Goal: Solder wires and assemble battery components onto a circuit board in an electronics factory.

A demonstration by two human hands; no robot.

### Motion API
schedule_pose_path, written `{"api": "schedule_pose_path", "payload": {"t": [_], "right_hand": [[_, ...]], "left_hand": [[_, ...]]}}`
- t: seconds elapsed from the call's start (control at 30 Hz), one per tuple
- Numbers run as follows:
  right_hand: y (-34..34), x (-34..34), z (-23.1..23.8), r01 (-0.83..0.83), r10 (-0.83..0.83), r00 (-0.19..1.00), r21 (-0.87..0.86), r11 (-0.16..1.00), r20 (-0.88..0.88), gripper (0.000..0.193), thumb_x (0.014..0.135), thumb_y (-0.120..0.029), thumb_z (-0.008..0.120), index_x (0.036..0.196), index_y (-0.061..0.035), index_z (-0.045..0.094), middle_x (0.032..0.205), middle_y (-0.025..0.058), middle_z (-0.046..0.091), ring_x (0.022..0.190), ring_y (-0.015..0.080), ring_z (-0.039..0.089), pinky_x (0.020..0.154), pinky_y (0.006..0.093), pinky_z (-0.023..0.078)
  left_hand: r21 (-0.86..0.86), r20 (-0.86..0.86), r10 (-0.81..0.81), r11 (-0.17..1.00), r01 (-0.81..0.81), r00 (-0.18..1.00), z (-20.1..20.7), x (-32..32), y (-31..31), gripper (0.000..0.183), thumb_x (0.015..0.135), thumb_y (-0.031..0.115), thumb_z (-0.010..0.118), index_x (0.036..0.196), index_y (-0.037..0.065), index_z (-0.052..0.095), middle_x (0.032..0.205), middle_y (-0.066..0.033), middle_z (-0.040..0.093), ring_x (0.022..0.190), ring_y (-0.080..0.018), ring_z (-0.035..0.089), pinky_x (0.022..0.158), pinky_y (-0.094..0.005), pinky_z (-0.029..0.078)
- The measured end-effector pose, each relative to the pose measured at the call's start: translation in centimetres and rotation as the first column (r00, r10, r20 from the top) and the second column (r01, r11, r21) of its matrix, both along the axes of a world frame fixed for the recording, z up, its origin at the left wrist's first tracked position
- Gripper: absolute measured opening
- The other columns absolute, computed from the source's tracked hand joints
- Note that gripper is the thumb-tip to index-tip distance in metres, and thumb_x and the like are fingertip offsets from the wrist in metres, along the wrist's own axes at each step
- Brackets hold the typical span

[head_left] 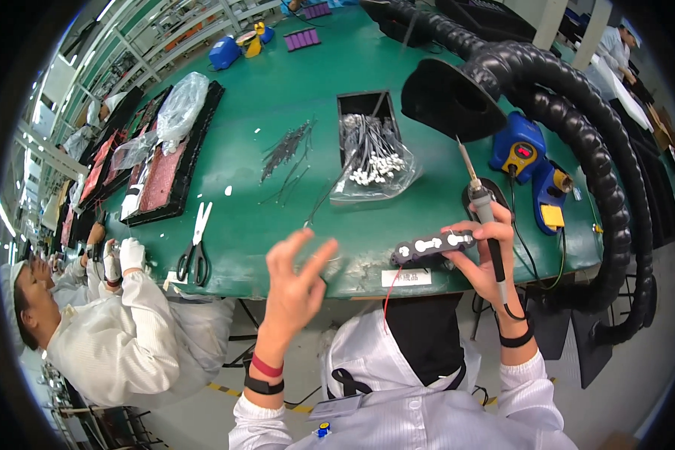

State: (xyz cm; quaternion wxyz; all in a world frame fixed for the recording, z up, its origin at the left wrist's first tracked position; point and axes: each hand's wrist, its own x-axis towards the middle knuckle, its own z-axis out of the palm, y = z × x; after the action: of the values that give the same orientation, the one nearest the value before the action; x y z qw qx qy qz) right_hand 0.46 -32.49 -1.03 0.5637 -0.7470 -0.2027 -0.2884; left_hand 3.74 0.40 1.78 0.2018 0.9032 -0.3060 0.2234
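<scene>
My right hand [495, 259] grips a soldering iron [484, 214], its tip pointing up and away. The thumb and fingers of that hand also hold a dark battery pack [433, 246] with silvery metal tabs on top. A thin red wire [386, 304] hangs from the pack's left end. My left hand [296, 281] is raised over the table's near edge, fingers apart. Just beyond its fingertips is the end of a thin black wire [322, 201]; I see no grip on it. Ahead lies an open plastic bag of white-tipped wires [375, 161] in a black box.
A black fume hose [577, 120] arches over the right side. Near it stand a blue soldering station [519, 146] and an iron stand with a yellow sponge [553, 216]. Scissors [196, 247] and loose black wires [286, 150] lie left. A co-worker in white [120, 330] sits at left.
</scene>
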Motion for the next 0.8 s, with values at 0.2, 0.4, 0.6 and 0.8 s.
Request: {"api": "schedule_pose_path", "payload": {"t": [0.2,0.4,0.6,0.8], "right_hand": [[-0.1,0.3,0.5,-0.047,0.045,0.998,-0.054,0.997,-0.044,0.069,0.075,0.017,0.079,0.122,-0.0176,0.041,0.144,0.0189,0.031,0.112,0.0344,0.069,0.093,0.0422,0.061],[-0.1,0.0,0.4,-0.041,0.039,0.998,-0.050,0.998,-0.047,0.069,0.076,0.017,0.079,0.122,-0.0173,0.041,0.143,0.0184,0.032,0.112,0.0342,0.069,0.092,0.0423,0.061],[0.2,0.2,0.3,0.021,-0.021,1.000,-0.016,1.000,-0.003,0.061,0.075,0.010,0.083,0.117,-0.0123,0.047,0.137,0.0195,0.043,0.104,0.0324,0.074,0.092,0.0401,0.058],[0.1,0.1,0.1,0.017,-0.016,0.999,0.029,0.999,-0.028,0.061,0.074,0.009,0.084,0.118,-0.0131,0.047,0.137,0.0196,0.045,0.105,0.0326,0.074,0.094,0.0404,0.056]], "left_hand": [[0.242,0.135,-0.422,0.891,0.383,0.896,-3.7,-5.4,-0.8,0.049,0.079,0.006,0.072,0.121,0.031,0.074,0.138,0.0089,0.055,0.114,-0.0213,0.046,0.090,-0.0315,0.050],[0.185,0.011,-0.515,0.843,0.505,0.857,-3.8,-5.0,-2.3,0.038,0.082,0.006,0.070,0.118,0.017,0.073,0.135,0.0049,0.061,0.105,-0.0199,0.056,0.083,-0.0327,0.054],[-0.230,-0.089,-0.549,0.823,0.519,0.831,-2.5,-3.8,-3.1,0.019,0.077,0.002,0.079,0.096,0.006,0.076,0.106,-0.0032,0.073,0.093,-0.0225,0.066,0.078,-0.0351,0.055],[-0.606,-0.108,-0.357,0.764,0.223,0.928,0.2,-2.2,-5.5,0.024,0.072,-0.006,0.082,0.094,0.002,0.075,0.084,-0.0088,0.074,0.075,-0.0249,0.067,0.071,-0.0333,0.053]]}}
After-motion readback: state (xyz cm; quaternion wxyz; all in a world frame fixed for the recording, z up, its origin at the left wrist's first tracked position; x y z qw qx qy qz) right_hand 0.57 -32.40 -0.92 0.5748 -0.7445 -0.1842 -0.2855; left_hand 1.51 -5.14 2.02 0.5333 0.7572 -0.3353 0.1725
